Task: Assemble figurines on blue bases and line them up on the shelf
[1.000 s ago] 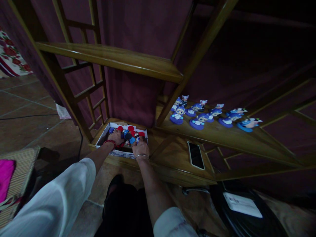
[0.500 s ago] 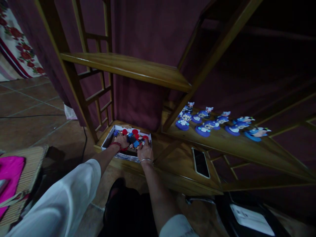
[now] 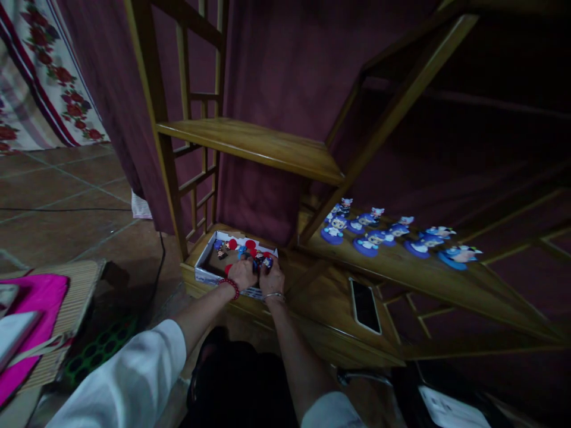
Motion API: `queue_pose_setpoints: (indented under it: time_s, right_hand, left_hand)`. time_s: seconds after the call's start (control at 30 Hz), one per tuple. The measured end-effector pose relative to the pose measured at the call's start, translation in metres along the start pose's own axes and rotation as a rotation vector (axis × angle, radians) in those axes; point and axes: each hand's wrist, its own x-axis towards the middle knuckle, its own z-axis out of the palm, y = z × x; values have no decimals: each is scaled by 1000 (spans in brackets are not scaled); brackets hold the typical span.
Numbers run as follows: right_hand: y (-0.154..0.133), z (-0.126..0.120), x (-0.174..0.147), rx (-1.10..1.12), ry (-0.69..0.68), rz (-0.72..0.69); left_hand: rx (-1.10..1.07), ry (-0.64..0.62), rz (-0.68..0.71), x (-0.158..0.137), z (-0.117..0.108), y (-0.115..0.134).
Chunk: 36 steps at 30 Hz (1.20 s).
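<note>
A shallow white cardboard box (image 3: 209,277) sits on the low wooden shelf, with several small figurines (image 3: 222,252) with red and blue parts inside. My left hand (image 3: 243,274), a red bead bracelet at its wrist, reaches over the near side into the box. Its fingers are curled down among the figurines, and their tips are hidden. Right beside it, my right hand (image 3: 273,279), wearing a silver bangle, is at the box's right end. Thumb and fingers close around a small blue-and-white figurine (image 3: 266,262) there.
Several blue-based figurines (image 3: 370,242) stand in rows on the higher shelf (image 3: 450,279) to the right. A phone (image 3: 364,305) lies on the low shelf. A wooden ledge (image 3: 254,145) juts out above the box. On the left is a mat-topped stand (image 3: 84,291) with pink cloth (image 3: 49,297).
My left hand has moved right inside the box, closer to my right hand, uncovering figurines and bare cardboard on the left. The view has shifted slightly.
</note>
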Motion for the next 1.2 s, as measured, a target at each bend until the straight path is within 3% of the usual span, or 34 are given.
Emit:
queue_pose_setpoints:
  time_s: [0.13, 0.37, 0.57, 0.8, 0.97, 1.07, 1.2]
  right_hand:
    - [5, -9, -5, 60, 94, -17]
    - [16, -27, -28, 163, 114, -45]
    - [15, -48, -46, 174, 119, -35]
    - [2, -72, -65, 188, 68, -5]
    - [2, -79, -87, 155, 37, 43]
    - [4, -83, -103, 125, 22, 65]
    - [7, -93, -125, 160, 37, 81]
  left_hand:
    - [-152, 146, 49, -22, 10, 12]
    - [-445, 395, 163, -55, 35, 29]
    - [-547, 457, 235, -71, 43, 38]
    - [-877, 489, 133, -93, 53, 51]
    - [-1414, 353, -81, -110, 65, 55]
    - [-1742, 181, -165, -124, 68, 51]
    - [-1969, -73, -242, -149, 63, 42]
